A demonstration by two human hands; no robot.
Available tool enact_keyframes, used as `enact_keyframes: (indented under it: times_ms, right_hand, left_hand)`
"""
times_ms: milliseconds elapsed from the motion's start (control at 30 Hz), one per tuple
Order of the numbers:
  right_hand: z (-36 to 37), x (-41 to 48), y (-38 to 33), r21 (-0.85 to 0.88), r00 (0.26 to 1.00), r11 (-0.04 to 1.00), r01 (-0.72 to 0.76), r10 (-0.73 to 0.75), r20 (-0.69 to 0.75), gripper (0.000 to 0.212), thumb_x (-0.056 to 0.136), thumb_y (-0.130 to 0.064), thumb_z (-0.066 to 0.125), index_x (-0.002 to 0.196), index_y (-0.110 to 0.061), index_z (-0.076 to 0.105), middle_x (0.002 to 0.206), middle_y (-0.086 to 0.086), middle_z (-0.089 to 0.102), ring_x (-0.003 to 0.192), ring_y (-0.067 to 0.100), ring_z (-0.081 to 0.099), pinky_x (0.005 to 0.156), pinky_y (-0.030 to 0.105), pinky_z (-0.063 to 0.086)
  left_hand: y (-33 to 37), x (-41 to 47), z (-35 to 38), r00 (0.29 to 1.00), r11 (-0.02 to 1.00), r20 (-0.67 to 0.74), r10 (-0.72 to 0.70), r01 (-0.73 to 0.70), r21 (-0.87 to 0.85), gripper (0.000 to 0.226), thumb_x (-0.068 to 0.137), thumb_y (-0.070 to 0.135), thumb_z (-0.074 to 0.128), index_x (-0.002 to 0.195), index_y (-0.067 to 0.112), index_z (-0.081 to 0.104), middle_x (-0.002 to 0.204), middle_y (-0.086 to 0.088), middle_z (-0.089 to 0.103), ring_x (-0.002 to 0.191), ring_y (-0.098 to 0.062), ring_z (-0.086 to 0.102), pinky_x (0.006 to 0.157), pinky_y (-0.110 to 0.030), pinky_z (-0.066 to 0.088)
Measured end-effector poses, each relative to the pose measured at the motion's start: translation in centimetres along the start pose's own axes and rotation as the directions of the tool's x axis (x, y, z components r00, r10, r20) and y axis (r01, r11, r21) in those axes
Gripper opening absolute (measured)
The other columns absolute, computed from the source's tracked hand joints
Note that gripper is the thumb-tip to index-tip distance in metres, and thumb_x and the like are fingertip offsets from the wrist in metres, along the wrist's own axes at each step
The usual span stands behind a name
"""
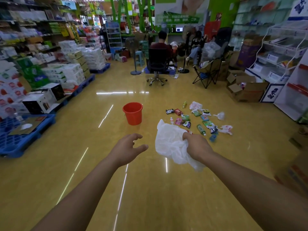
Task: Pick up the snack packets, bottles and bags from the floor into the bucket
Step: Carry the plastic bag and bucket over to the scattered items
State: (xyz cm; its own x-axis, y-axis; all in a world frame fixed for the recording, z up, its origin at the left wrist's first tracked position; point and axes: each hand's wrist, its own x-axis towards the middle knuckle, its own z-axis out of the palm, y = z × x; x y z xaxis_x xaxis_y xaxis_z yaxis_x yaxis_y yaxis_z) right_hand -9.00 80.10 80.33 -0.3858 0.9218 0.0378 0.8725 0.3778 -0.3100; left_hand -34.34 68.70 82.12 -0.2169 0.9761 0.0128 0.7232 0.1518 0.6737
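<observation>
In the head view, our right hand [197, 147] has its fingers [186, 136] bunched around a white plastic bag [171, 145], held above the floor [150, 189]. It looks light, limp and slippery, so a gathered fistful suits it. Our left hand [128, 147] hangs empty, fingers spread. The red bucket [133, 113] stands ahead-left across open floor, with the remaining litter [198, 119] to its right.

Glossy yellow floor [100, 164]; stocked shelves [25, 39] left; office chair [157, 64] beyond

Crumpled white bag [170, 144] held aloft, orange bucket [133, 113] upright, packets [191, 118] scattered beside
</observation>
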Motion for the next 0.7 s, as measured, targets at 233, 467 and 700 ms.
enact_keyframes:
  times_ms: [233, 467, 700]
  right_hand:
    - [-0.2, 9.6, -0.7, 0.019, 1.000, 1.000, 0.001, -0.001, -0.001, 0.033, 0.078, 0.006, 0.038, 0.089, -0.024, 0.048, 0.081, 0.007, 0.055, 0.074, 0.028, 0.052, 0.048, 0.032, 0.030]
    - [-0.1, 18.1, 0.2, 0.022, 1.000, 1.000, 0.002, -0.002, -0.016, 0.034, 0.078, 0.004, 0.037, 0.089, -0.026, 0.046, 0.082, 0.005, 0.054, 0.076, 0.028, 0.053, 0.054, 0.034, 0.037]
    - [0.3, 28.8, 2.4, 0.069, 0.999, 0.997, 0.023, -0.020, -0.040, 0.030, 0.077, 0.005, 0.040, 0.086, -0.022, 0.050, 0.082, 0.007, 0.056, 0.073, 0.027, 0.054, 0.050, 0.032, 0.032]
  left_hand:
    - [-0.9, 11.1, -1.6, 0.999, 0.999, 0.008, 0.035, -0.035, -0.012, 0.059, 0.083, 0.055, 0.065, 0.134, 0.027, 0.052, 0.135, 0.009, 0.052, 0.110, -0.012, 0.056, 0.088, -0.029, 0.048]
    - [-1.3, 19.2, -1.6, 0.999, 0.999, 0.008, 0.054, -0.054, -0.007, 0.058, 0.083, 0.054, 0.066, 0.133, 0.027, 0.052, 0.133, 0.008, 0.053, 0.109, -0.012, 0.056, 0.090, -0.032, 0.050]
    - [-1.5, 29.3, -0.9, 0.999, 0.998, 0.006, 0.054, -0.054, 0.038, 0.058, 0.083, 0.054, 0.066, 0.133, 0.026, 0.052, 0.131, 0.007, 0.053, 0.108, -0.013, 0.056, 0.088, -0.033, 0.051]
